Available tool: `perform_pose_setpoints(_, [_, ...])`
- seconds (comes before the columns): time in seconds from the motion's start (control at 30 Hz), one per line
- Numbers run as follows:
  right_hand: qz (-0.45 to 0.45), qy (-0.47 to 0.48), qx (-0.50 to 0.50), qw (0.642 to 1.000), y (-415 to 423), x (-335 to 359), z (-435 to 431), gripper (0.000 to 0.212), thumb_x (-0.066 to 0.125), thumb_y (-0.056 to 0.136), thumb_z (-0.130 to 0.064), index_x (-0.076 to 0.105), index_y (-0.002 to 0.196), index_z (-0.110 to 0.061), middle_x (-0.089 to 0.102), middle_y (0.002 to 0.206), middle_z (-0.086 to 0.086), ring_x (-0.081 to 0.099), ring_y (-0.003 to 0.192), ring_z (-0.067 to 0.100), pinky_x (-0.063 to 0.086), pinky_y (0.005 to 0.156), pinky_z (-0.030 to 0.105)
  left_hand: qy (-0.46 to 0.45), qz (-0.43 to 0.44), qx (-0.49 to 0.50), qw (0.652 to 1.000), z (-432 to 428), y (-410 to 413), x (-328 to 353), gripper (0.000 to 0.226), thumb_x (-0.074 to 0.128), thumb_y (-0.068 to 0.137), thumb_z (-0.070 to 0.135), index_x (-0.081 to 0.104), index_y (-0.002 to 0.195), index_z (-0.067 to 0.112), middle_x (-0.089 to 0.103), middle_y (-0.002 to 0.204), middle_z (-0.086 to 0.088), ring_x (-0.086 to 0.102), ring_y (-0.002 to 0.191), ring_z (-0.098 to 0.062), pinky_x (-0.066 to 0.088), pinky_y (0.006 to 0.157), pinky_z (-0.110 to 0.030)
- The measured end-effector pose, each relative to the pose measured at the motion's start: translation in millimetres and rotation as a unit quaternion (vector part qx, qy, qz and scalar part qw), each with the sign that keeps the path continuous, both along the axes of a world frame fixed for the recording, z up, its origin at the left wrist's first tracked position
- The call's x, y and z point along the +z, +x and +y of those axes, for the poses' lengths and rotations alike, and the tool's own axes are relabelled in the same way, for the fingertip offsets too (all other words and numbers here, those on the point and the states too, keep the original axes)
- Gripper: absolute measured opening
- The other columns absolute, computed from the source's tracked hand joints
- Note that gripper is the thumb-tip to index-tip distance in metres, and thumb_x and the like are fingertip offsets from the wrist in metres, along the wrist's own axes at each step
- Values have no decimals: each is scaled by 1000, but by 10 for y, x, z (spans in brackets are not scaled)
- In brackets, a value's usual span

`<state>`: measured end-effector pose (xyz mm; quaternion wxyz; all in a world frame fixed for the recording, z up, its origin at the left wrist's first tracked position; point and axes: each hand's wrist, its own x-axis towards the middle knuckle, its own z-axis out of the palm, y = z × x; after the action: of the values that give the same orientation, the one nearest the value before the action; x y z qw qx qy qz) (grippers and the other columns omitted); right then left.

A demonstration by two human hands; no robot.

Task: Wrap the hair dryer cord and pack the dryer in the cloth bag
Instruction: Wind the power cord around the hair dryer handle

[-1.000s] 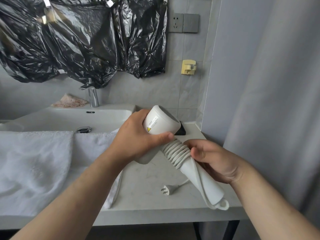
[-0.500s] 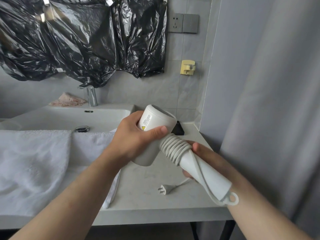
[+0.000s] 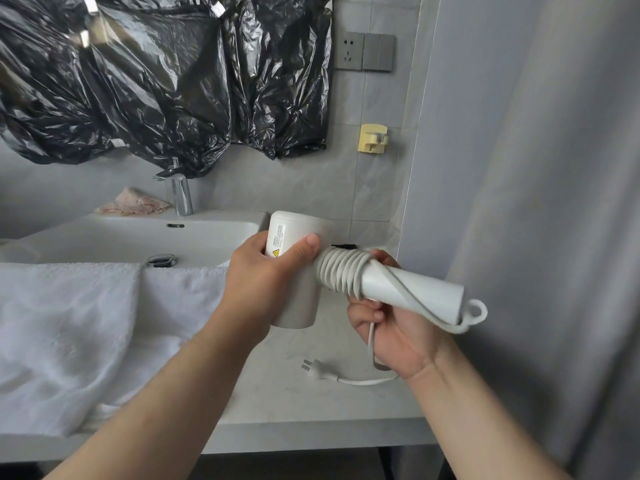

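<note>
White plastic hair dryer (image 3: 304, 271) is held above the grey stone counter (image 3: 277, 393): left hand (image 3: 273, 275) clasps the barrel, right hand (image 3: 391, 327) grips the handle and white cord (image 3: 341, 277), wrapping step in progress. Next, wind the slack ending at the plug (image 3: 315, 370); cloth bag not visible. The label shows a yellow warning triangle, text illegible

We face a grey tiled wall (image 3: 304, 188) with black plastic (image 3: 166, 81) taped across it, a socket (image 3: 349, 51) and switches (image 3: 378, 52) beside it, and a yellow hook (image 3: 372, 138) below. A white sink (image 3: 138, 237) with a chrome tap (image 3: 180, 195) adjoins the pale desk (image 3: 277, 393). A grey curtain (image 3: 536, 168) hangs at right.
</note>
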<state>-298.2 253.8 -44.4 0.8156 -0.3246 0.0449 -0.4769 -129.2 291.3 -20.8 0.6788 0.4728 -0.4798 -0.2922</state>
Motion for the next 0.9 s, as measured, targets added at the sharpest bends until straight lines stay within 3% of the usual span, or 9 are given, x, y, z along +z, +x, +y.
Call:
perform_pose_setpoints(0.1, [24, -9, -60, 998, 20, 69, 49, 23, 52, 87, -14, 72, 77, -20, 57, 75, -1, 41, 48, 9, 30, 40, 17, 7, 19, 20, 1000, 1, -16, 5, 64, 80, 59, 55, 65, 90, 1, 64, 75, -9, 60, 65, -22, 52, 59, -38])
perform_pose_setpoints(0.17, [43, -36, -85, 995, 43, 51, 76, 23, 52, 88, -8, 70, 87, -22, 55, 73, -3, 40, 51, 9, 30, 43, 18, 15, 32, 37, 999, -8, -26, 7, 61, 79, 61, 53, 64, 89, 1, 63, 73, -7, 59, 63, -21, 52, 57, -37])
perform_pose_setpoints(0.27, [103, -83, -153, 979, 105, -20, 129, 39, 45, 91, 5, 68, 107, -22, 58, 77, -4, 41, 55, 10, 32, 47, 22, 14, 53, 81, 995, -12, -23, 19, 54, 79, 63, 51, 63, 85, 4, 61, 70, -3, 58, 60, -18, 52, 55, -33])
perform_pose_setpoints(0.33, [159, -99, -208, 960, 168, -66, 181, 37, 39, 96, 8, 68, 101, -16, 59, 80, 2, 40, 55, 11, 31, 48, 23, -1, 40, 115, 993, -17, -6, 26, 58, 79, 61, 51, 62, 87, 2, 60, 69, -3, 55, 60, -17, 51, 55, -34])
perform_pose_setpoints(0.47, [293, -147, -284, 901, 251, -99, 285, 31, 41, 98, 0, 67, 95, -17, 72, 85, 5, 43, 54, 13, 36, 48, 25, -4, 11, 166, 986, -28, 18, 34, 53, 79, 57, 57, 63, 80, 12, 61, 66, 4, 56, 57, -14, 52, 57, -37])
perform_pose_setpoints(0.57, [392, -210, -282, 850, 245, -64, 385, 27, 42, 96, -3, 64, 95, -18, 74, 89, 1, 48, 55, 14, 42, 49, 25, -7, -20, 200, 980, -27, 57, 45, 45, 80, 59, 56, 61, 77, 19, 60, 64, 10, 55, 55, -9, 52, 57, -36])
perform_pose_setpoints(0.7, [479, -252, -269, 796, 213, 3, 429, 32, 42, 95, -6, 61, 96, -31, 72, 87, -3, 52, 54, 9, 48, 52, 27, -10, -75, 236, 969, 22, 81, 88, 43, 78, 62, 57, 62, 83, 24, 66, 75, 8, 61, 66, -11, 56, 65, -40])
perform_pose_setpoints(0.8, [547, -292, -279, 734, 174, 89, 420, 26, 42, 94, -10, 62, 102, -26, 71, 86, -9, 54, 54, 6, 50, 60, 32, -13, -106, 258, 960, 53, 54, 126, 44, 75, 60, 60, 59, 84, 26, 66, 77, 9, 63, 71, -11, 55, 66, -40])
perform_pose_setpoints(0.9, [567, -309, -270, 714, 153, 223, 447, 26, 43, 94, -11, 62, 110, -18, 70, 87, -7, 58, 53, 6, 56, 61, 36, -24, -126, 275, 953, 74, 46, 158, 43, 76, 63, 58, 57, 84, 26, 64, 76, 11, 61, 71, -8, 51, 64, -36])
